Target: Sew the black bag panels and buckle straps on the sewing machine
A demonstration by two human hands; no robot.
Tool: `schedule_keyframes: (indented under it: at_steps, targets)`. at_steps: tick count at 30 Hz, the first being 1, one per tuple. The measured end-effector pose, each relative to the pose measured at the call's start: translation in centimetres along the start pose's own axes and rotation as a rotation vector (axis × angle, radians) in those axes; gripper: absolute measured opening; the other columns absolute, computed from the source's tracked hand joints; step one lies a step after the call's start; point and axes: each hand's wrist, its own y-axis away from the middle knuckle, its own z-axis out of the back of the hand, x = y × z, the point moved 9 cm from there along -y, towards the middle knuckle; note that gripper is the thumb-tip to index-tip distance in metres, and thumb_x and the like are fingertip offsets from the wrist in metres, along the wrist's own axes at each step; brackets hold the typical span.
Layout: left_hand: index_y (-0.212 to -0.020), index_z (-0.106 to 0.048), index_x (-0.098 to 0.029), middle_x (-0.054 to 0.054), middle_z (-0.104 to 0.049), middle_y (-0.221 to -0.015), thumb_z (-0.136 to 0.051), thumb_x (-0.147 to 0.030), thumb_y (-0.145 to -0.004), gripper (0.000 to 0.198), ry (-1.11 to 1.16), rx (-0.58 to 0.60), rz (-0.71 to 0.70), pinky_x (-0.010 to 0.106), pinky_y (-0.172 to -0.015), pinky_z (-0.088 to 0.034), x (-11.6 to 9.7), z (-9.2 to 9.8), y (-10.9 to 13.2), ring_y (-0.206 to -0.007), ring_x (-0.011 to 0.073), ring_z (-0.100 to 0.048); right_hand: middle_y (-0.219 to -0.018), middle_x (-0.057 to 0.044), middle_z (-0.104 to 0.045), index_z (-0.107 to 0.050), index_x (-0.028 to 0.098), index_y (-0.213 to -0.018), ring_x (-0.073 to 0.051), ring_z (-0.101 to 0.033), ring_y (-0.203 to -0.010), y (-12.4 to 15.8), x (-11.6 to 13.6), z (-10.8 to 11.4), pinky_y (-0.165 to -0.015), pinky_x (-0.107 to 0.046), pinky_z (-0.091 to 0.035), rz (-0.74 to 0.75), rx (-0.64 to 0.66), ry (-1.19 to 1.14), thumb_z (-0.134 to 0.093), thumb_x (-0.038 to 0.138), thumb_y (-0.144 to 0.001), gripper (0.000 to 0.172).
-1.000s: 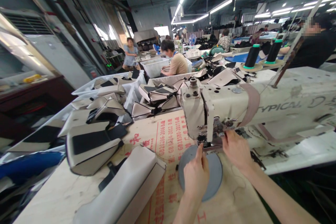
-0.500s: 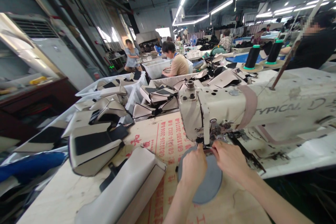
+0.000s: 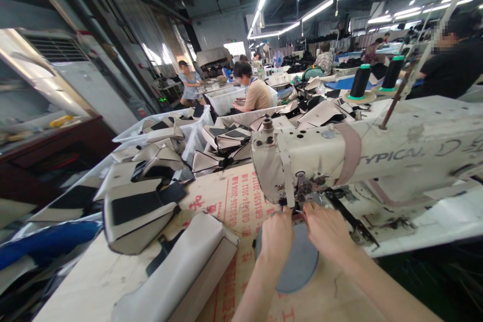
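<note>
Both hands (image 3: 277, 235) curl at the sewing machine (image 3: 309, 148) over a grey disc (image 3: 298, 267), grip unclear.

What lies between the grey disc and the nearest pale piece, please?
The head view shows board with red printing between grey disc and pale piece, partly behind the left forearm.

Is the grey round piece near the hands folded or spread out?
Spread out: its broad face and rounded lower edge show above the wooden board; the left hand hides part.
</note>
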Motion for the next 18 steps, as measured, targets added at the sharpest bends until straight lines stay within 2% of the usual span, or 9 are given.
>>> schedule_keyframes:
  at_steps: [6, 15, 18]
  targets:
    - [-0.095, -0.054, -0.015, 0.009, -0.064, -0.078, -0.029, -0.025, -0.089, 0.028, 0.046, 0.033, -0.03, 0.02, -0.055, -0.043, -0.6, 0.6, 0.3, -0.071, 0.0164, -0.064, -0.079, -0.006, -0.058, -0.049, 0.017, -0.088, -0.018, -0.06, -0.068, 0.1, -0.2, -0.6, -0.051, -0.026, -0.034, -0.034, -0.036, -0.043, -0.035, 0.02, -0.088, 0.014]
    - [-0.09, -0.062, -0.015, 0.012, -0.066, -0.078, -0.032, -0.026, -0.087, 0.032, -0.015, 0.073, -0.011, 0.031, -0.062, -0.048, -1.2, 1.7, -0.6, -0.073, 0.0228, -0.064, -0.072, -0.002, -0.061, -0.05, 0.019, -0.084, -0.017, -0.061, -0.07, 0.5, -1.4, -1.4, -0.053, -0.024, -0.034, -0.077, -0.102, -0.26, -0.037, 0.025, -0.088, 0.014]
    - [-0.091, -0.062, -0.014, 0.013, -0.065, -0.081, -0.034, -0.018, -0.085, 0.029, -0.048, 0.077, -0.031, 0.03, -0.065, -0.048, -1.6, 2.1, -0.6, -0.076, 0.022, -0.064, -0.07, -0.002, -0.062, -0.051, 0.019, -0.083, -0.017, -0.061, -0.069, 0.3, -2.1, -1.6, -0.055, -0.024, -0.034, -0.114, -0.097, -0.344, -0.038, 0.029, -0.088, 0.017]
